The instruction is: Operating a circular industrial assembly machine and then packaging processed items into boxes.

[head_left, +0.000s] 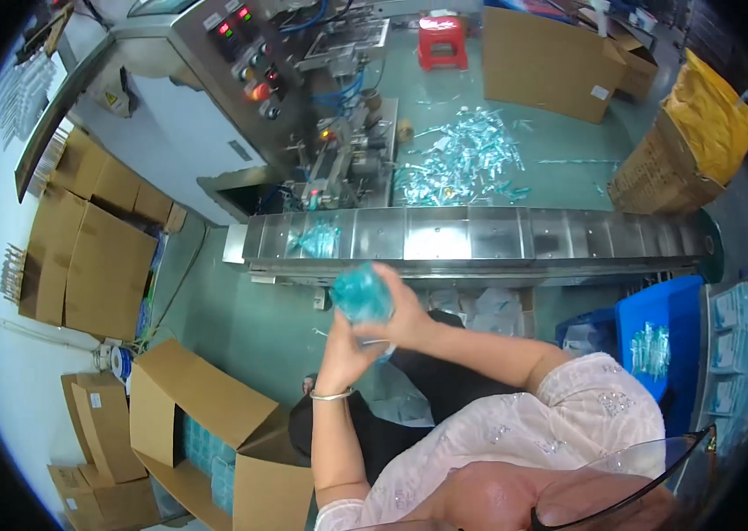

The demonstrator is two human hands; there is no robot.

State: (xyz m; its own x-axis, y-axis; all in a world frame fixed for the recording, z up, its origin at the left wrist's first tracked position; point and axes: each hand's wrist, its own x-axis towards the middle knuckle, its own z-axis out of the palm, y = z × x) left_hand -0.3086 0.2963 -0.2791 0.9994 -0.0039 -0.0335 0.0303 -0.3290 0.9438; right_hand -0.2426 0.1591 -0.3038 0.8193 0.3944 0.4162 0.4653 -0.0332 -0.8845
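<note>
Between my two hands is a teal-and-clear plastic bundle (pixel 361 295), held above my lap just in front of the steel conveyor; its exact contents are too blurred to make out. My right hand (pixel 402 314) wraps its right side with curled fingers. From below, my left hand (pixel 343 352) closes against the lower side, a bracelet on that wrist. Beyond the bundle, a small pile of teal-and-clear packets (pixel 319 239) lies on the conveyor (pixel 374 237) near its left end.
A machine with a control panel (pixel 254 75) stands behind the conveyor. Many teal wrappers (pixel 471 159) litter the floor beyond. At lower left, an open carton (pixel 201 389) holds teal packs. A blue bin (pixel 675 296) stands right, and a red stool (pixel 441 42) at the back.
</note>
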